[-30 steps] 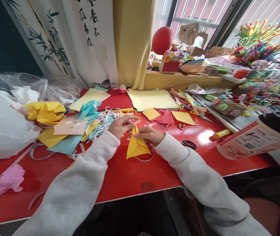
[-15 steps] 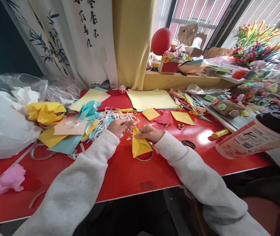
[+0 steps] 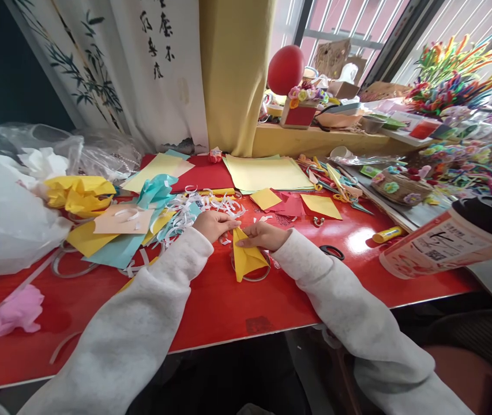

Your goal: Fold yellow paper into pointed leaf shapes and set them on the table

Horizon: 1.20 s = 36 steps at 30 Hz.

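A folded yellow paper [image 3: 249,262] stands over the red table [image 3: 224,323], its narrow tip upward. My right hand [image 3: 265,236] pinches it near the top, thumb and fingers closed on it. My left hand [image 3: 216,225] is closed too, its fingertips at the paper's tip. Behind the paper's lower part a ring-shaped strip [image 3: 259,276] lies on the table. White and teal paper shreds [image 3: 185,216] lie just beyond my left hand.
Yellow and red paper squares [image 3: 289,204] lie beyond my hands. Black-handled scissors [image 3: 332,252], a glue stick [image 3: 387,234] and a large cup [image 3: 444,242] are on the right. Plastic bags [image 3: 7,213] and crumpled pink paper [image 3: 16,311] are on the left.
My left hand has moved slightly right and now meets the tip of the yellow paper. The view has shifted a little.
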Tool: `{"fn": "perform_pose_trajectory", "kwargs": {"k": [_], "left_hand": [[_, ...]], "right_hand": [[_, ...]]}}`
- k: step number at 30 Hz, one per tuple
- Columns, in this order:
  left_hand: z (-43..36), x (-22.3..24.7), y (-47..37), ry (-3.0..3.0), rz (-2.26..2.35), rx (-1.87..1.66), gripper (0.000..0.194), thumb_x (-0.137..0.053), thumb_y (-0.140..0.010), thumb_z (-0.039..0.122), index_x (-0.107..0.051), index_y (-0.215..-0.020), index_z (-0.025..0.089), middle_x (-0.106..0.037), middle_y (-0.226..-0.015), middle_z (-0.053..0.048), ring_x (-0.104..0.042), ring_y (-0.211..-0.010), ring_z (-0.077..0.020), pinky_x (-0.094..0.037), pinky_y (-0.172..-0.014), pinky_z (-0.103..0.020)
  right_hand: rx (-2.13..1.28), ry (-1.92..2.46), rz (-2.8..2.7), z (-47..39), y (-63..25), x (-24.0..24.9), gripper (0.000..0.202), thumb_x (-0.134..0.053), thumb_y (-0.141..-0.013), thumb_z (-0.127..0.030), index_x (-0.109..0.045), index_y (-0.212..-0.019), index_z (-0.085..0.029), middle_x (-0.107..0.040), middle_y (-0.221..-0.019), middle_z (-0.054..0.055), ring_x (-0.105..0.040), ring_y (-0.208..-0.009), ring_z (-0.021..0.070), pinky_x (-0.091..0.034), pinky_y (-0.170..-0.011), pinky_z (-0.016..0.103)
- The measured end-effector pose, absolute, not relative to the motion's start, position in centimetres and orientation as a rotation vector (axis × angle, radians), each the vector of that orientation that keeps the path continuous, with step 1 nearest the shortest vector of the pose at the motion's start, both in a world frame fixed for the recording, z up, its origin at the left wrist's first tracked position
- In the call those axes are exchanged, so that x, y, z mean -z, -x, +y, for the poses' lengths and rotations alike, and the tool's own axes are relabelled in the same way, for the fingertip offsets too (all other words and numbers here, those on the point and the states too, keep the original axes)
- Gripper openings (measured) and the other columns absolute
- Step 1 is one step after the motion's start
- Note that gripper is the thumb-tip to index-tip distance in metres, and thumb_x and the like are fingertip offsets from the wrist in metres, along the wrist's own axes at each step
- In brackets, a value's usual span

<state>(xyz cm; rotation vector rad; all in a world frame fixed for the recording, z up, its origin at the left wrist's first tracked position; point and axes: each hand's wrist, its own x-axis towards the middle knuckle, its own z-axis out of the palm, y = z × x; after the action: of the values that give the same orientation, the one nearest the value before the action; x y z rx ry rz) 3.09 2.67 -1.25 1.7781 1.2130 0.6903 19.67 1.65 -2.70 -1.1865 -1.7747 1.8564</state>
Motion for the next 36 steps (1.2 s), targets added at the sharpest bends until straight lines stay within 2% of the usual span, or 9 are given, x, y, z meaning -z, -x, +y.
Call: {"fn": "perform_pose_trajectory", "kwargs": {"k": [4, 9, 18, 25, 31, 36], "left_hand": [[2.6, 1.4, -3.1, -1.832, 1.237, -0.727, 0.03, -0.053, -0.066, 0.045, -0.058, -0.063, 0.015, -0.047, -0.044, 0.003, -0.042, -0.036, -0.0069, -0.035, -0.041, -0.021], [2.5, 1.4, -3.1, -1.957, 1.318, -0.808, 0.03, -0.05, -0.068, 0.045, -0.06, -0.065, 0.018, -0.046, -0.041, 0.004, -0.042, -0.039, -0.0078, -0.033, -0.044, -0.021], [2.6, 1.8, -3.3, -2.008, 1.305, -0.816, 0.033, -0.046, -0.07, 0.047, -0.057, -0.065, 0.017, -0.046, -0.041, 0.004, -0.041, -0.041, -0.0079, -0.032, -0.046, -0.021], [2.6, 2.4, -3.8, -1.792, 1.285, -0.866, 0.037, -0.045, -0.069, 0.052, -0.057, -0.072, 0.017, -0.05, -0.05, 0.002, -0.045, -0.041, -0.0086, -0.035, -0.044, -0.021], [2.8, 2.8, -3.8, -1.905, 1.306, -0.862, 0.037, -0.048, -0.067, 0.051, -0.052, -0.057, 0.016, -0.048, -0.047, 0.003, -0.044, -0.047, -0.009, -0.034, -0.048, -0.02], [3.1, 2.6, -3.4, -1.943, 1.35, -0.855, 0.036, -0.046, -0.068, 0.05, -0.053, -0.057, 0.017, -0.047, -0.048, 0.003, -0.041, -0.047, -0.0087, -0.029, -0.046, -0.021]], "right_hand": [[-1.847, 1.139, -1.772, 1.4, -19.5, 2.3, 0.03, -0.064, -0.058, -0.039, -0.054, -0.067, -0.012, -0.054, -0.058, -0.003, -0.044, -0.045, 0.0046, -0.033, -0.043, 0.019], [-1.769, 1.211, -1.904, 1.5, -20.0, 1.7, 0.027, -0.061, -0.061, -0.037, -0.052, -0.06, -0.012, -0.042, -0.046, -0.007, -0.035, -0.04, 0.0024, -0.026, -0.038, 0.018], [-1.821, 1.2, -1.862, 1.3, -20.2, 1.4, 0.022, -0.061, -0.062, -0.032, -0.057, -0.068, -0.011, -0.049, -0.051, -0.005, -0.039, -0.042, 0.0028, -0.025, -0.038, 0.018], [-1.816, 1.234, -1.741, 1.6, -20.4, 1.5, 0.02, -0.063, -0.06, -0.028, -0.055, -0.063, -0.011, -0.05, -0.051, -0.005, -0.043, -0.042, 0.0036, -0.031, -0.04, 0.018], [-1.755, 1.258, -1.736, 1.6, -20.2, 1.7, 0.025, -0.066, -0.056, -0.035, -0.054, -0.061, -0.012, -0.052, -0.053, -0.003, -0.048, -0.049, 0.0062, -0.039, -0.047, 0.02], [-1.561, 1.186, -1.947, 1.5, -20.3, 1.9, 0.026, -0.062, -0.06, -0.039, -0.056, -0.062, -0.014, -0.054, -0.055, -0.002, -0.049, -0.053, 0.0087, -0.04, -0.047, 0.021]]}}
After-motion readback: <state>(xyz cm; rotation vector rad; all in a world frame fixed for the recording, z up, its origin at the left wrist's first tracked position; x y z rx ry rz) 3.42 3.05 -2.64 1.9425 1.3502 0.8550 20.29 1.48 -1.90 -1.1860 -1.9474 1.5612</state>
